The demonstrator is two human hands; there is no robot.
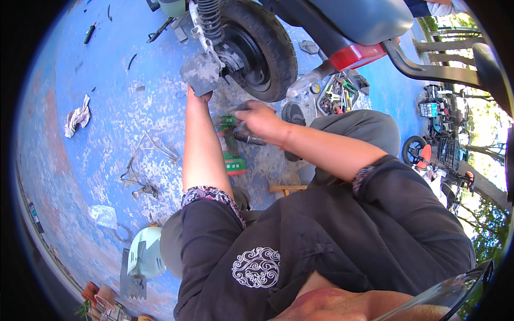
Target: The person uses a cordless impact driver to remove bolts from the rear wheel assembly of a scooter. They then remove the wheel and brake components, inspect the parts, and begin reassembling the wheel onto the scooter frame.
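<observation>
My left hand (203,97) reaches to the wheel hub, its fingers mostly hidden behind a flat, grey mottled plate (199,74) that it appears to grip. The plate is beside the lower end of the shock absorber (209,21), next to the black wheel (286,59) of a scooter. My right hand (261,120) is smeared by motion below the tyre, so its fingers do not show clearly. Close to it, a green cordless drill (229,136) with a red-edged battery is on the ground. A dark cylindrical part (249,138) lies between drill and hand; I cannot tell whether it is held.
A tray of tools (338,93) sits right of the wheel. The scooter's red tail light (356,55) overhangs that side. Bent metal bars (155,147), a cloth (78,116) and a pale green cover (145,252) lie on the left. A wooden stool edge (286,188) shows beneath me.
</observation>
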